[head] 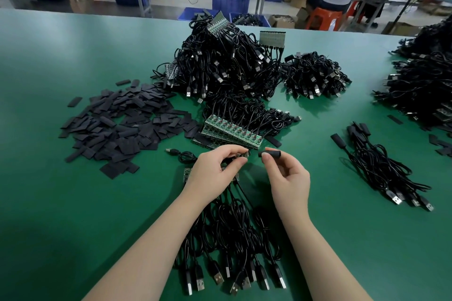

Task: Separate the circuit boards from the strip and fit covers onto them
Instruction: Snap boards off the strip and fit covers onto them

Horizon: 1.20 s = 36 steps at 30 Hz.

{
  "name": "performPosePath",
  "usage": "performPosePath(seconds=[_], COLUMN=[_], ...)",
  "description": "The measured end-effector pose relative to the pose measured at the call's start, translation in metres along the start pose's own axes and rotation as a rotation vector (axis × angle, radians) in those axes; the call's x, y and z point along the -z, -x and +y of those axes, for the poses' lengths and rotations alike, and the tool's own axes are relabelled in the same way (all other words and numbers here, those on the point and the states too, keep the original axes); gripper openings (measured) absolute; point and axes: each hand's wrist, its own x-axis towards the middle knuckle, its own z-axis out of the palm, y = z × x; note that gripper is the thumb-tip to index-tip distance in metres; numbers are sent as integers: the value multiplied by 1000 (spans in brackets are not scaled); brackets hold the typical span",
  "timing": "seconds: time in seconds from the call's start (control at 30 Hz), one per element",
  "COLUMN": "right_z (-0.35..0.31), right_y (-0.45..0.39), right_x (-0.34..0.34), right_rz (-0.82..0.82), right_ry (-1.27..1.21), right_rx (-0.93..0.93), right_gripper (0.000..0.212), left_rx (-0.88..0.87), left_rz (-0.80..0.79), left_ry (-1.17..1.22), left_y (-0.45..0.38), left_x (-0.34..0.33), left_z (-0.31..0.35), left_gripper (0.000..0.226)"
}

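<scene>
Right hand [287,178] pinches a short black tubular sleeve cover [270,154] between thumb and forefinger, open end toward the left hand [215,166], which pinches a small green circuit board [241,154] on its black cable; board and cover sit near but apart. Judged step: fitting the cover. Next move calls for aligning the board edge with the sleeve mouth and sliding it in. Just beyond the board lies the green strip of unseparated boards [232,131]; left of it, the pile of flat black covers [122,122] on the green table [73,203]
</scene>
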Motion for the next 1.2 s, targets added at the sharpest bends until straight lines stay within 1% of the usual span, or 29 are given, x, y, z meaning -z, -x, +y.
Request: performPosePath(seconds=[0.13,0.23,0.4,0.53,0.67,0.8,0.97,1.2], right_z=[4,4,3,-2,-3,-4,-5,-7], right_y=[-1,0,1,1,2,2,2,-2], right_x=[0,1,0,1,0,1,2,6], right_rz=[38,48,6,-32,-92,-79,-98,-179], right_ry=[102,167,138,-22,26,53,74,33], right_rx=[-20,16,5,-6,33,50,50,24], right_gripper=[5,4,5,14,19,16,19,23], left_rx=[11,7,11,3,1,0,-8,16], left_rz=[-10,-13,-37,-52,-60,-77,-86,-97], left_ry=[-15,-17,-15,-23,-5,3,7,37], left_y=[0,-1,-1,-1,-1,-1,-1,-1], left_x=[0,0,0,0,1,1,0,0], left_z=[-1,-1,0,2,2,3,2,1], left_gripper=[19,19,19,21,23,22,21,24])
